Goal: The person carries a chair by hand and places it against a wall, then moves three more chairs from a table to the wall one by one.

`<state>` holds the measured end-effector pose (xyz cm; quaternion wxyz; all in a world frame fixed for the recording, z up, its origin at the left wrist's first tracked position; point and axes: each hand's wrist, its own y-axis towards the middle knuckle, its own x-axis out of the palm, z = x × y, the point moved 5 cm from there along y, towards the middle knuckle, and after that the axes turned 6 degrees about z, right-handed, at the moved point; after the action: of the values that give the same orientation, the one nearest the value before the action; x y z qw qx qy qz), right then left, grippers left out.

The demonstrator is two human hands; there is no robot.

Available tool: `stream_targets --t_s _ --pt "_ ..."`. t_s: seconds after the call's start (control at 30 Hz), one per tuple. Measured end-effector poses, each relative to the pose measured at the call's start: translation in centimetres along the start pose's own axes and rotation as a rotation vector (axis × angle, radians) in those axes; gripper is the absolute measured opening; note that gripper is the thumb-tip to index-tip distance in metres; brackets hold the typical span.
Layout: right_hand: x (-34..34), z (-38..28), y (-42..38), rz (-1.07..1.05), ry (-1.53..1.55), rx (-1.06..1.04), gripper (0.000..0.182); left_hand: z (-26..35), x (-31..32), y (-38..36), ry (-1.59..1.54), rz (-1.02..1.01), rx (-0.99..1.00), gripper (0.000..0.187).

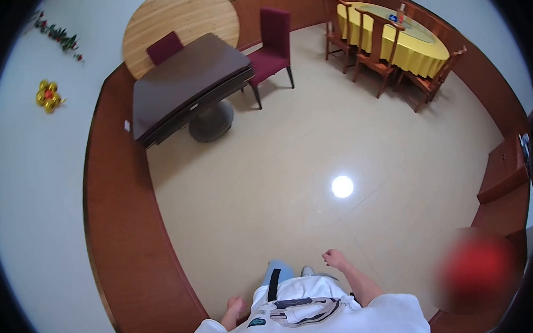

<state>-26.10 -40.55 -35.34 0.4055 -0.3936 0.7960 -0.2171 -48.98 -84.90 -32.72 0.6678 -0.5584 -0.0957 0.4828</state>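
Observation:
My right hand [333, 257] hangs in front of my body over the tiled floor [261, 184], its fingers curled in and nothing showing in them. Low at my left side is my left hand [235, 305], near the brown wall panelling [123, 232]; its fingers are small and partly turned from view. Neither hand touches any furniture. Between them show my white T-shirt [368, 323] with a printed front, light blue trousers [277, 267] with a black stripe, and a shoe [307, 271].
Ahead on the left stands a dark square table [191, 80] on a pedestal, with maroon chairs [276, 41] and a round wooden tabletop [147, 29] behind. A round table with a yellow cloth [386, 48] and wooden chairs [376, 54] is at the far right. A brown cabinet [501, 168] lines the right wall.

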Motion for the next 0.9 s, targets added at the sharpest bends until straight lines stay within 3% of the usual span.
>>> stream_targets --t_s 0.03,0.1,0.2,0.37,0.47,0.53,0.6,0.67,0.77,0.9 --pt "-0.9 -1.4 1.1 0.021 0.012 0.012 0.036 2.2 0.2 0.5 0.018 -0.016 0.012 0.022" --pt "-2.9 -4.1 3.9 -0.010 0.040 -0.021 0.036 7.4 -0.4 2.6 0.155 0.176 0.091 0.016" --pt "-7.2 -5.8 9.8 0.108 0.007 0.011 0.036 16.3 0.6 6.9 0.128 0.207 0.100 0.014" --pt "-14.3 -5.6 15.0 0.251 0.215 0.386 0.030 33.5 5.2 15.5 0.032 0.098 0.149 0.018" --pt "-15.6 -6.8 15.3 0.225 0.292 0.504 0.029 44.4 10.9 18.6 0.236 0.050 0.172 0.017" --pt "-15.9 -8.5 16.2 0.212 0.318 0.555 0.027 53.3 16.3 19.9 0.503 -0.047 0.390 0.016" --pt "-16.1 -9.6 16.8 0.234 0.347 0.597 0.032 61.6 22.6 19.8 0.566 -0.063 0.652 0.024" --pt "-15.7 -9.2 19.1 0.295 0.186 0.457 0.034 69.0 28.7 18.5 0.581 -0.174 0.742 0.027" --pt "-15.5 -8.9 21.7 0.214 0.151 0.531 0.035 77.7 35.3 15.6 0.601 -0.299 0.763 0.031" --pt "-21.5 -10.8 29.5 0.147 0.083 0.562 0.034 86.1 41.0 16.5 0.780 -0.259 0.829 0.032"
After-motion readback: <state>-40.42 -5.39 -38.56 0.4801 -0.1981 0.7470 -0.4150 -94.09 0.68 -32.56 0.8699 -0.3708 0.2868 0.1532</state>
